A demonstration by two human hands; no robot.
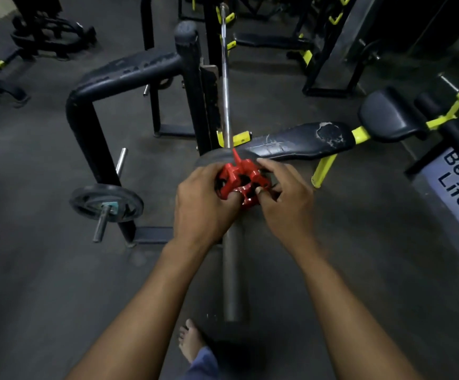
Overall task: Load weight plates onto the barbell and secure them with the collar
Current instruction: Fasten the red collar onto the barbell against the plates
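Note:
A steel barbell lies on a black rack and runs toward me, and its thick sleeve ends just in front of my bare foot. A dark weight plate sits on the sleeve, seen edge-on behind my hands. Against the near side of that plate a red clamp collar rings the sleeve, its lever sticking up. My left hand grips the collar's left side. My right hand pinches its right side with curled fingers.
A black rack post and curved frame stand to the left. A small plate hangs on a storage peg there. A worn black bench with yellow legs lies to the right. Other machines stand on the dark floor behind.

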